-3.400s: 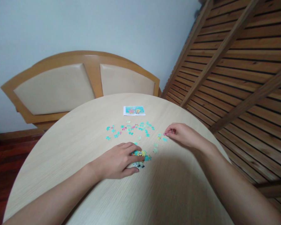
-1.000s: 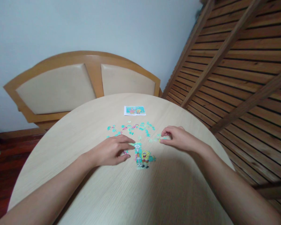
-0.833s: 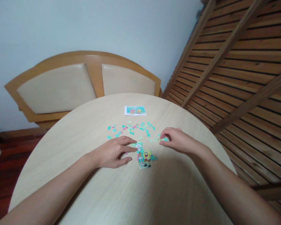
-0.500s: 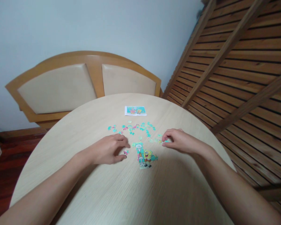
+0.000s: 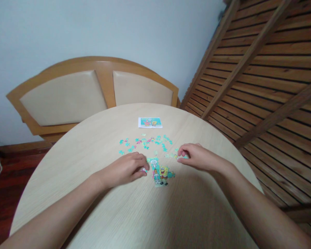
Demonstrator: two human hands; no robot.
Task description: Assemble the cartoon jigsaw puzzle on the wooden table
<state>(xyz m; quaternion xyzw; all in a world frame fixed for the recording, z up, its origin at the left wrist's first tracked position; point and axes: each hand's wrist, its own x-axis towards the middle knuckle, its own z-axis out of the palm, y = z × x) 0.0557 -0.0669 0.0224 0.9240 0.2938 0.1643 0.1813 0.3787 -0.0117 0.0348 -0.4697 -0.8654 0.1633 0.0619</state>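
Note:
My left hand [image 5: 129, 167] is closed at the fingertips on a small puzzle piece [image 5: 143, 170] with pink and white on it, just left of the joined part of the puzzle. That joined part [image 5: 155, 173] shows a tall pale-green figure and a yellow square figure, with teal bits at its right side. My right hand [image 5: 197, 156] hovers at the right with thumb and curled fingers apart. Close to its fingertips lie loose pieces [image 5: 175, 156], partly hidden by the fingers.
Several loose teal and pink pieces [image 5: 146, 141] are scattered across the middle of the round wooden table [image 5: 93, 221]. Beyond them lies a reference picture card [image 5: 151, 122]. A padded chair back [image 5: 64, 98] stands behind the table, and a slatted wooden panel [image 5: 261, 69] rises at the right.
My left hand has slid right, bringing the puzzle piece nearer the joined part and uncovering loose pieces behind it. My right hand has shifted only slightly.

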